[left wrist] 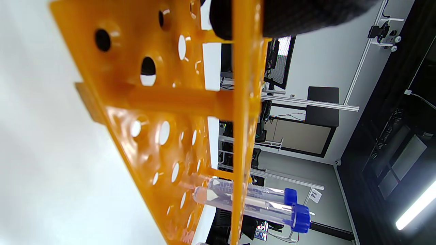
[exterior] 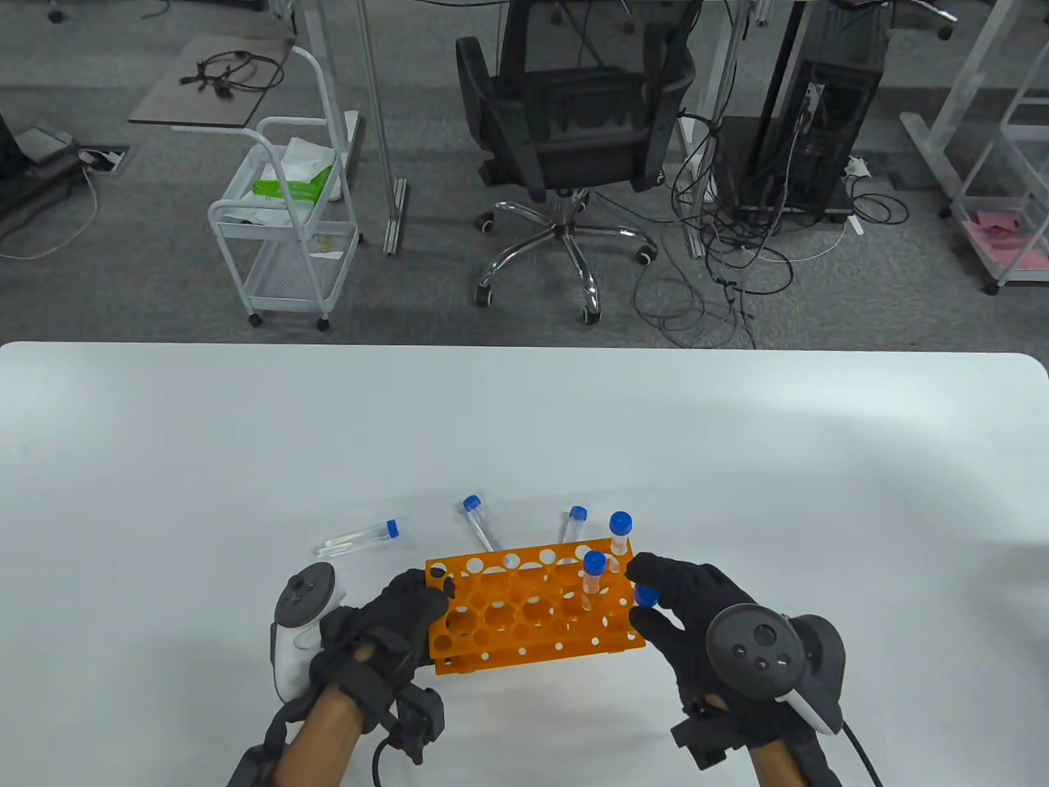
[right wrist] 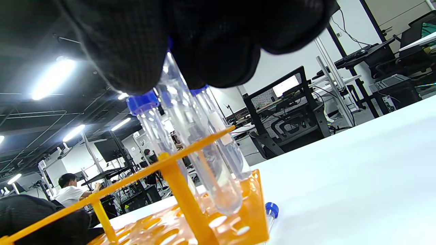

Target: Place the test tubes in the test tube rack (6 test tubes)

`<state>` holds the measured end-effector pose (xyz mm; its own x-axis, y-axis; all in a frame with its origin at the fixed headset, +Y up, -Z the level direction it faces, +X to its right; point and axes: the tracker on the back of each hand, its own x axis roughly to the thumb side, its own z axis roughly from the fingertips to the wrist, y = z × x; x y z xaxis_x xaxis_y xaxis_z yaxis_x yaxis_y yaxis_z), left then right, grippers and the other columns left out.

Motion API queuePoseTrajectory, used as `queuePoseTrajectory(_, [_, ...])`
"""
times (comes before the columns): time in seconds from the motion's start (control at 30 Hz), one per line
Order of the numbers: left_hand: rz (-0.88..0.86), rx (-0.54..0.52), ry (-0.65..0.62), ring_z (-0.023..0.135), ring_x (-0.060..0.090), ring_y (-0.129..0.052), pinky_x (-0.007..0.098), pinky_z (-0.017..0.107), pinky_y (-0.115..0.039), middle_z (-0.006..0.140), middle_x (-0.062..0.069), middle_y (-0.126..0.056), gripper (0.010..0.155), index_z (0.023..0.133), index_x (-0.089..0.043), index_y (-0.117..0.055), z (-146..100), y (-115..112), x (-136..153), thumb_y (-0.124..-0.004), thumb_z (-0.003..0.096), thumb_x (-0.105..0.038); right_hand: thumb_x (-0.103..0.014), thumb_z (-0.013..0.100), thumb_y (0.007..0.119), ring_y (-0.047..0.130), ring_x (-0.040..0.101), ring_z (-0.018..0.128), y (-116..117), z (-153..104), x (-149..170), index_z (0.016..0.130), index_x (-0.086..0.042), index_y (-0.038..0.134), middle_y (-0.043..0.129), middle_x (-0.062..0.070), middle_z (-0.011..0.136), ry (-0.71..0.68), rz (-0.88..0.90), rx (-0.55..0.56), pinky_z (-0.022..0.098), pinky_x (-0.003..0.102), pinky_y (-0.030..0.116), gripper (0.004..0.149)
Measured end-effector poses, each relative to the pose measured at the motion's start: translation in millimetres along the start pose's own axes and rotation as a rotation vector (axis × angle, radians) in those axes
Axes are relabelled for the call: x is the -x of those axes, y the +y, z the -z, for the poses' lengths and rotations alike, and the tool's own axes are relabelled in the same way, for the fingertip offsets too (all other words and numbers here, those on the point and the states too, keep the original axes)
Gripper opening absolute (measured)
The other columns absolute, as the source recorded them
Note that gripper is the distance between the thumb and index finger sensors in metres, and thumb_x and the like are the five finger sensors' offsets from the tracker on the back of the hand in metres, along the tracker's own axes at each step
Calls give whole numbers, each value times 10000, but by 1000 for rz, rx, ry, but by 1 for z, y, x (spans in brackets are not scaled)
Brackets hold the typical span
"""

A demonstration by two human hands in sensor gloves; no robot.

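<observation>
An orange test tube rack (exterior: 524,611) stands on the white table near the front edge. My left hand (exterior: 418,602) grips its left end. Two blue-capped tubes stand upright in the right part of the rack, one at the back (exterior: 620,534) and one nearer (exterior: 593,575); both show in the left wrist view (left wrist: 252,200). My right hand (exterior: 653,605) pinches a third tube by its blue cap (exterior: 647,596) at the rack's right end. In the right wrist view this tube (right wrist: 197,160) hangs from my fingers (right wrist: 211,44), its lower end down inside the rack (right wrist: 170,163).
Three capped tubes lie on the table behind the rack: one at the left (exterior: 361,539), one in the middle (exterior: 479,525), one at the right (exterior: 574,525). The table's far edge (exterior: 524,348) borders a floor with a chair and a cart.
</observation>
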<state>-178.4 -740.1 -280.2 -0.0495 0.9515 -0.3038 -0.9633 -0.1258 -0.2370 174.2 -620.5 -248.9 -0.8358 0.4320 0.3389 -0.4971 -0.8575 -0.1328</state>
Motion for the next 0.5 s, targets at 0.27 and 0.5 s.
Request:
queuePoseTrajectory(0.27, [1,0,-2,805,489,-802,512,516,-859,1103,241,-304,478,861,-115,-614,0,0,0,-693,464,-369,-420,404,908,949,195,733,2,2,2,949,-361,647,855,-65,930,4,-10,-28,526,421,817,606])
queuePoseTrajectory(0.5, [1,-3,-1,808,490,-799,514,517,-857,1103,242,-301,477,862,-113,-614,-1,1,-1,-694,465,-365,-491,403,880,921,212,769,3,2,2,995,-360,600,817,-53,968,7,-19,-61,543,433,799,668])
